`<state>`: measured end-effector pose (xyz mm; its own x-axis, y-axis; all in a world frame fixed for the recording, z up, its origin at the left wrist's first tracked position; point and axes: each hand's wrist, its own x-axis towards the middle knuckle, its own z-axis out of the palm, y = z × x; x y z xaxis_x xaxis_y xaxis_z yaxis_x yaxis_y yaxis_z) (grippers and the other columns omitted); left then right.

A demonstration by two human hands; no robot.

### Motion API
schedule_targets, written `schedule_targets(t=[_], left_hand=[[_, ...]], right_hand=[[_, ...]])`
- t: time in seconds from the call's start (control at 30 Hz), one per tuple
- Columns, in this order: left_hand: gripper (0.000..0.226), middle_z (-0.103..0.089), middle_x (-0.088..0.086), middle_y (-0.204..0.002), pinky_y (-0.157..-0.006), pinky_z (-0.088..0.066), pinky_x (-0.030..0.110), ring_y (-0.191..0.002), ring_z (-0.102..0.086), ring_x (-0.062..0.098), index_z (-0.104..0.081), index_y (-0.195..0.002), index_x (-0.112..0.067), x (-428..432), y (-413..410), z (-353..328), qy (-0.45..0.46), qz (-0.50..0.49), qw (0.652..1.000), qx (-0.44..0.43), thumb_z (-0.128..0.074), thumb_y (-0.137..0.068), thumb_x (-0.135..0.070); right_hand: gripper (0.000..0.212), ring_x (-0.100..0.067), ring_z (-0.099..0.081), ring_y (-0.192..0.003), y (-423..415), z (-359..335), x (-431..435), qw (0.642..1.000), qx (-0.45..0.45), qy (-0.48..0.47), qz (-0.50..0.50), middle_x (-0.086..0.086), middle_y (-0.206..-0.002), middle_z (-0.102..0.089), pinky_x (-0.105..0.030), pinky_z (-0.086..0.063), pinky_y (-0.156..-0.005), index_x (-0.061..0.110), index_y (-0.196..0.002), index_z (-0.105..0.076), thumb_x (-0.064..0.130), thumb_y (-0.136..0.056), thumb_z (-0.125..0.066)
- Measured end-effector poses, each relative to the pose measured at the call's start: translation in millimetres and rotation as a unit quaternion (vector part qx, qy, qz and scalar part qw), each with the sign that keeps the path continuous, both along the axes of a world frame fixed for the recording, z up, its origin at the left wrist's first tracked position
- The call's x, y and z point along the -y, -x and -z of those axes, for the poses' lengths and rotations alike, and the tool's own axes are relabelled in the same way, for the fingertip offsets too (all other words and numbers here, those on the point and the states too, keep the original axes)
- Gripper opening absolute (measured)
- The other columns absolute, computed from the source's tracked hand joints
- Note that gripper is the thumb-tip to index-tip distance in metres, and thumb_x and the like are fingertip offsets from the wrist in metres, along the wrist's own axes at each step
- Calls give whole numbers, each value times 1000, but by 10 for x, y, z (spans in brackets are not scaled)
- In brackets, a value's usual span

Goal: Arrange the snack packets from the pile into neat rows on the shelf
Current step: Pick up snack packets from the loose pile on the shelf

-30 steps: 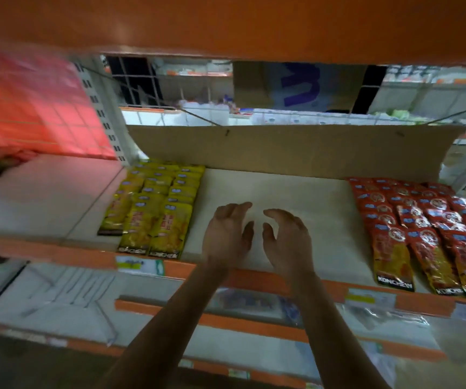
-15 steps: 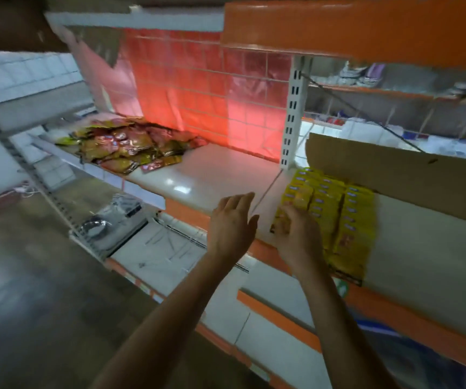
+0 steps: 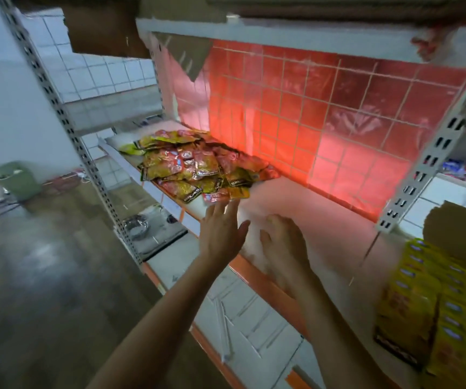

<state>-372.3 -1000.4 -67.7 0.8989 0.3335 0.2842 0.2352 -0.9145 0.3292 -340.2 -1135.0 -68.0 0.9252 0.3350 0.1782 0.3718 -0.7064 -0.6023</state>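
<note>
Shop racking, red tiled back wall [image 3: 338, 122] glowing behind a pale shelf [image 3: 324, 220] with an orange edge. Messy pile [image 3: 195, 167] of red and yellow snack packets heaped at the shelf's left end, up against the tiles. Left hand [image 3: 222, 234] stretched toward it, fingers straight and close together, tips right by the nearest packet, can't tell if touching. Right hand [image 3: 285, 245] palm-down over bare shelf, fingers loosely bent, blurry, holding nothing. Rows of yellow packets [image 3: 437, 304] lined up far right, below a cardboard sheet [image 3: 465, 228].
</note>
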Motion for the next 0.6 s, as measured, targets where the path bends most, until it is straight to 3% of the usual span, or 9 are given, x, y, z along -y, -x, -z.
schedule_targets(t=[0.13,0.27,0.43,0.6], left_hand=[[51,-46,8,-138,-102,-37,40,-126,-40,29,-40,-138,-16,-397,-296,23,31,-34,999,-20,-48,-95,-43],[45,-49,12,-133,-93,-41,42,-120,-44,32,-46,-133,-13,-761,-579,-26,51,-54,997,-6,-48,-96,-39],[46,-44,16,-138,-94,-43,44,-123,-42,35,-44,-136,-15,-1307,-964,-48,40,-44,998,-26,-45,-97,-39],[50,-51,17,-125,-87,-45,40,-116,-46,33,-44,-128,-11,-1627,-1276,-11,28,-46,998,-33,-44,-95,-48]], right_hand=[[40,-24,-51,-120,-294,30,-402,998,-41,41,-32,-6,-133,-56,-29,-36,-99,16,-134,-51,23,-94,-52],[35,-31,-52,-114,-525,57,-795,997,-55,58,-9,-13,-122,-58,-34,-39,-93,13,-127,-53,25,-94,-52],[34,-32,-51,-115,-759,75,-1337,994,-90,26,61,-11,-122,-56,-36,-43,-91,27,-127,-54,28,-93,-50],[30,-30,-50,-114,-896,139,-1684,987,-108,50,108,-10,-121,-54,-37,-44,-88,31,-120,-57,42,-93,-49]])
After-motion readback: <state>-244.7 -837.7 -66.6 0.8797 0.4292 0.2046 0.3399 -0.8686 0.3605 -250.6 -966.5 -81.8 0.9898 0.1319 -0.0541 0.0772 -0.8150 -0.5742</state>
